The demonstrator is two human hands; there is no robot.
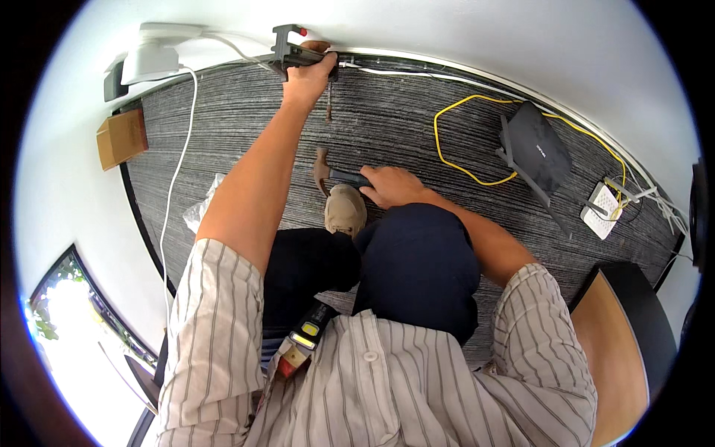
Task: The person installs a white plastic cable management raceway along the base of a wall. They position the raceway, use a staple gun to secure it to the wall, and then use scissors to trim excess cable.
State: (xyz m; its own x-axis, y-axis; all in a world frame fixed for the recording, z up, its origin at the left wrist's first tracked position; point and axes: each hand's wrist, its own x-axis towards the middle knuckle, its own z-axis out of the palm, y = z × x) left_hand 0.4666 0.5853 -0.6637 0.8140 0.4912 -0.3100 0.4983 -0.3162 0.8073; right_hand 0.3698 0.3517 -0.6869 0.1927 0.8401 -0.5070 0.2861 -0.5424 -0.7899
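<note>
At the foot of the far wall, my left hand (311, 73) is closed around a dark angular tool (283, 46) with a small red tip. Its exact kind is unclear, and my fingers hide part of it. A thin rod (329, 104) with a brownish end sticks out below that hand, over the carpet. My right hand (393, 185) grips the dark handle of a claw hammer (322, 170) beside my right knee. The hammer's rusty head points left, low over the carpet, just ahead of my beige shoe (345, 210).
A black router (538, 149) with flat antennas and a yellow cable (437, 141) lies right, near a white network box (600, 211). White cable (417, 74) follows the wall base. Left are a white plug adapter (149, 63), a cardboard box (123, 138) and clear plastic (195, 214).
</note>
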